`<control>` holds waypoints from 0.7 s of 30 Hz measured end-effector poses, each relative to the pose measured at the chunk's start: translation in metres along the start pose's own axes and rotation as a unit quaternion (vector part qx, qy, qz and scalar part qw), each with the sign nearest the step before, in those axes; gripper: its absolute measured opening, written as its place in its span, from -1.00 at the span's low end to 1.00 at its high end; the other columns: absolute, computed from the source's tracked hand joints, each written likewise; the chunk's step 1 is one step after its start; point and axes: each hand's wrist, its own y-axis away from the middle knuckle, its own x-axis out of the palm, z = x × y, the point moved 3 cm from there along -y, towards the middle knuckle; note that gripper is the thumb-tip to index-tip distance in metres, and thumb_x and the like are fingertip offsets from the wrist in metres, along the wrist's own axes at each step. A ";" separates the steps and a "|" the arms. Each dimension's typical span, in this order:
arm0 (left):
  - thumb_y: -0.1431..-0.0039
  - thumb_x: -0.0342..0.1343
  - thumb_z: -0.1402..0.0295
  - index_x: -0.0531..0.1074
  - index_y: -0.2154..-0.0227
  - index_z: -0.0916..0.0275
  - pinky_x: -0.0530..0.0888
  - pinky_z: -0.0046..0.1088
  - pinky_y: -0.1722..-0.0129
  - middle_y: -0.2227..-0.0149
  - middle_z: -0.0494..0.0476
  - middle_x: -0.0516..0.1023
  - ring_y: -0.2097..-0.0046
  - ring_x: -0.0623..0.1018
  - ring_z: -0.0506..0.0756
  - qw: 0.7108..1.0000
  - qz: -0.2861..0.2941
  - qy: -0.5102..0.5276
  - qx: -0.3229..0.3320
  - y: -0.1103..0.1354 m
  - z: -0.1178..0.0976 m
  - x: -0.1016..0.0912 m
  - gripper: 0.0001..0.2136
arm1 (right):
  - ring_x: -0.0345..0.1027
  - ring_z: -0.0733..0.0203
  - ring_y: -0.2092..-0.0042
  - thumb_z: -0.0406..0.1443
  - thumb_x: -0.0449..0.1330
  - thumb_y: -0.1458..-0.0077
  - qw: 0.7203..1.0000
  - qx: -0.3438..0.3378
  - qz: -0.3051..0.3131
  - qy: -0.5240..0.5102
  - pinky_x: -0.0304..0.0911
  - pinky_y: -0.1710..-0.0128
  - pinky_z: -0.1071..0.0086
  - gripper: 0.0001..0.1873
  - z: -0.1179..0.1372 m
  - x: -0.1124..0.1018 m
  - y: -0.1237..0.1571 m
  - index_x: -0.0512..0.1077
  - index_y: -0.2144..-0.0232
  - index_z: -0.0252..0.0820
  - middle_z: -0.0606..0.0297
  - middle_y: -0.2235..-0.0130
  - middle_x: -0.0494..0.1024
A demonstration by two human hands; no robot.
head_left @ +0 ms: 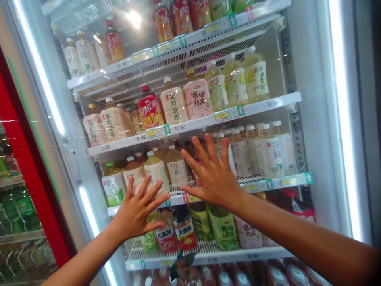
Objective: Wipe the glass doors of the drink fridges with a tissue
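Note:
My left hand (138, 212) is spread open with nothing in it, in front of the left part of a shelf of white-labelled tea bottles. My right hand (214, 171) is also open, fingers spread wide, before the middle of that shelf. Behind my left fingers are a bottle with a green cap (113, 188) and a pale yellow bottle (156, 172). A white-labelled bottle (176, 171) stands between the two hands. To the right of my right hand are several white-labelled bottles (272, 157). Whether either hand touches anything, I cannot tell.
Above, a wire shelf (190, 128) holds a red-labelled bottle (149, 111), a pink-labelled bottle (199, 99) and others. Below my hands stand a dark-capped bottle (183, 230) and a green bottle (223, 228). Light strips (347, 119) run along the cooler's sides; a red frame (32, 159) is at left.

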 end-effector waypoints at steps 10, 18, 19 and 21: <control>-0.16 0.04 -0.28 -0.13 -0.48 0.02 -0.36 0.30 -0.43 -0.55 0.14 -0.33 -0.53 -0.27 0.44 0.997 -0.018 -0.002 -0.077 0.000 0.007 0.002 -0.05 | -0.52 -0.50 -0.50 0.29 0.20 -0.09 1.000 -0.004 0.002 0.013 -0.44 -0.31 -0.60 0.27 -0.002 0.000 0.001 -0.35 -0.51 -0.14 -0.07 -0.50 -0.53; -0.19 0.07 -0.22 -0.16 -0.48 0.03 -0.36 0.35 -0.41 -0.54 0.17 -0.40 -0.52 -0.33 0.45 0.973 -0.056 -0.030 -0.222 0.005 0.019 0.002 -0.07 | -0.51 -0.51 -0.50 0.27 0.19 -0.11 1.000 -0.003 0.002 0.001 -0.46 -0.30 -0.60 0.22 -0.001 -0.001 0.003 -0.36 -0.51 -0.03 0.01 -0.51 -0.57; -0.16 0.08 -0.25 -0.16 -0.48 0.05 -0.34 0.35 -0.41 -0.54 0.19 -0.39 -0.52 -0.32 0.46 0.975 -0.052 -0.022 -0.216 0.013 0.004 0.007 -0.04 | -0.52 -0.50 -0.50 0.28 0.17 -0.12 1.000 -0.007 -0.001 0.000 -0.47 -0.30 -0.60 0.21 -0.002 0.000 0.004 -0.36 -0.51 -0.03 0.02 -0.51 -0.57; -0.11 0.08 -0.30 -0.13 -0.48 0.05 -0.31 0.33 -0.43 -0.54 0.16 -0.31 -0.53 -0.25 0.45 0.989 -0.025 -0.003 -0.149 0.032 -0.029 0.017 0.00 | -0.54 -0.49 -0.50 0.29 0.13 -0.15 1.000 -0.012 -0.007 -0.001 -0.47 -0.30 -0.60 0.17 -0.002 0.001 0.004 -0.34 -0.51 -0.04 0.02 -0.51 -0.58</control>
